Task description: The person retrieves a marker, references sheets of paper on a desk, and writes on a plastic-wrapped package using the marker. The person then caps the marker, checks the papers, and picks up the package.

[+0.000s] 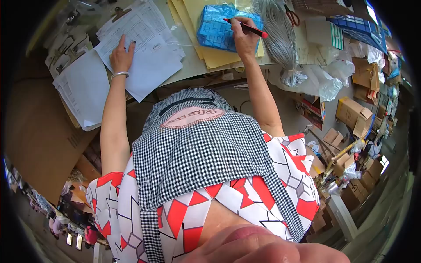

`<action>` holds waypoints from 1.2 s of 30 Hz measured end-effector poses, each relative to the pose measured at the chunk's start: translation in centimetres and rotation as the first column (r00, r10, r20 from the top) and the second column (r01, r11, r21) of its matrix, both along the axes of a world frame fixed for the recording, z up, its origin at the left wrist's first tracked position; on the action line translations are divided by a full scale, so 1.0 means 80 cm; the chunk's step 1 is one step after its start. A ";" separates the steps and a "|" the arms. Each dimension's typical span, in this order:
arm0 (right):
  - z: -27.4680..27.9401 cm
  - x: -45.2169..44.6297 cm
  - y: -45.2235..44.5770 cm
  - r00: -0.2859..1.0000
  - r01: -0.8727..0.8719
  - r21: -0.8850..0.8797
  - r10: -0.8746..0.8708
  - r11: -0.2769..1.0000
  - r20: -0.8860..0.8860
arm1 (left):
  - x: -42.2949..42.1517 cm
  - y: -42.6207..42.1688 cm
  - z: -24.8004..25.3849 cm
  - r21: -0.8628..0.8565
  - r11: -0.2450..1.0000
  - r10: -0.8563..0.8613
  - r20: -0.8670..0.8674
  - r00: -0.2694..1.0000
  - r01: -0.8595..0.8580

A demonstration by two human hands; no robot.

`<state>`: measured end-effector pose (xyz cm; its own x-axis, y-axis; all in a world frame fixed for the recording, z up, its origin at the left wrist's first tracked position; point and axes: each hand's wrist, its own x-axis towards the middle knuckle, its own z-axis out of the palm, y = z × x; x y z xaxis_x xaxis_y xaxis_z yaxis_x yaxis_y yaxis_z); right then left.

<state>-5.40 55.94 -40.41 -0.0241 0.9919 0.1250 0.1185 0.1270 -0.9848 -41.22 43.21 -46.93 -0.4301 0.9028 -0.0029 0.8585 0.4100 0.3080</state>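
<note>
My left hand [121,57] rests on a printed form [147,33] with handwriting on it, the fingers stretched out over the paper. More white sheets [153,65] lie under and around it. In my right hand [245,38] is a red-and-black marker [254,30], its tip pointing left above a clear bag of small blue boxes [215,28]. Whether the tip touches the bag I cannot tell. Beneath the bag are yellow envelopes or sheets [212,61]. A bundle of silvery strands [278,37] lies just right of my right hand.
Scissors with red handles [291,16] lie beyond the silvery bundle. Clipboards with metal clips [66,46] are at the table's left, beside a paper stack [81,87]. Clear plastic bags [329,79] hang at the right edge. Cardboard boxes [353,114] crowd the floor on the right.
</note>
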 end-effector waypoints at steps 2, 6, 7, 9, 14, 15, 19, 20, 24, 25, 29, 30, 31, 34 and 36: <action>-0.002 -0.004 -0.001 0.999 0.004 0.038 -0.005 0.999 0.038 | -0.001 -0.001 -0.001 0.010 1.000 -0.004 -0.004 1.000 0.004; 0.000 -0.011 -0.002 0.997 0.043 0.014 -0.043 0.999 0.060 | -0.002 -0.002 -0.001 0.026 1.000 -0.007 -0.006 1.000 0.008; 0.000 -0.012 -0.002 0.995 0.052 0.033 -0.054 0.998 0.079 | -0.003 -0.002 0.000 0.028 1.000 -0.006 0.001 1.000 0.006; 0.002 -0.015 -0.002 0.993 0.052 0.047 -0.057 0.998 0.108 | -0.005 -0.002 0.000 0.029 1.000 -0.006 0.008 1.000 0.006; 0.005 -0.010 -0.005 0.996 0.046 0.028 -0.048 0.999 0.081 | -0.006 0.000 0.003 0.021 1.000 -0.013 -0.011 1.000 0.013; 0.005 -0.004 -0.005 0.992 0.008 -0.009 -0.007 1.000 0.130 | -0.006 0.000 0.002 0.021 1.000 -0.013 -0.012 1.000 0.014; 0.003 0.007 -0.008 0.981 0.025 -0.030 -0.018 0.999 0.194 | -0.004 0.000 0.003 0.027 1.000 -0.011 -0.024 1.000 0.012; 0.003 0.008 -0.009 0.981 0.025 -0.030 -0.019 0.999 0.193 | -0.003 0.000 0.004 0.025 1.000 -0.010 -0.018 1.000 0.011; 0.012 0.003 -0.011 0.996 -0.001 -0.049 0.005 0.999 0.086 | 0.000 0.001 0.005 0.023 1.000 -0.009 -0.017 1.000 0.009; 0.013 0.003 -0.011 0.996 -0.053 -0.035 0.055 0.998 0.077 | 0.000 0.001 0.004 0.019 1.000 -0.005 -0.014 1.000 0.005; 0.018 0.006 -0.010 1.000 0.018 -0.077 -0.018 0.997 0.005 | 0.000 0.001 0.003 0.010 1.000 -0.004 -0.006 1.000 0.004; 0.019 0.005 -0.009 1.000 0.030 -0.073 -0.030 0.997 0.001 | 0.000 0.001 0.003 0.010 1.000 -0.005 -0.006 1.000 0.006; 0.020 0.004 -0.008 0.999 0.042 -0.068 -0.043 0.997 -0.003 | 0.001 0.002 0.003 0.008 1.000 -0.002 -0.002 1.000 0.002; 0.009 0.002 0.001 0.998 0.035 -0.001 -0.035 0.999 0.049 | 0.002 0.003 0.005 0.001 1.000 0.008 -0.002 1.000 -0.008; 0.007 -0.002 0.004 0.997 0.055 0.015 -0.056 0.998 0.057 | 0.002 0.003 0.005 -0.005 1.000 0.015 -0.004 1.000 -0.015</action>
<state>-5.54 56.28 -39.87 0.0234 0.9901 0.1387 0.1823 0.1322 -0.9743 -41.03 43.45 -46.50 -0.4433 0.8964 -0.0059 0.8536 0.4241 0.3025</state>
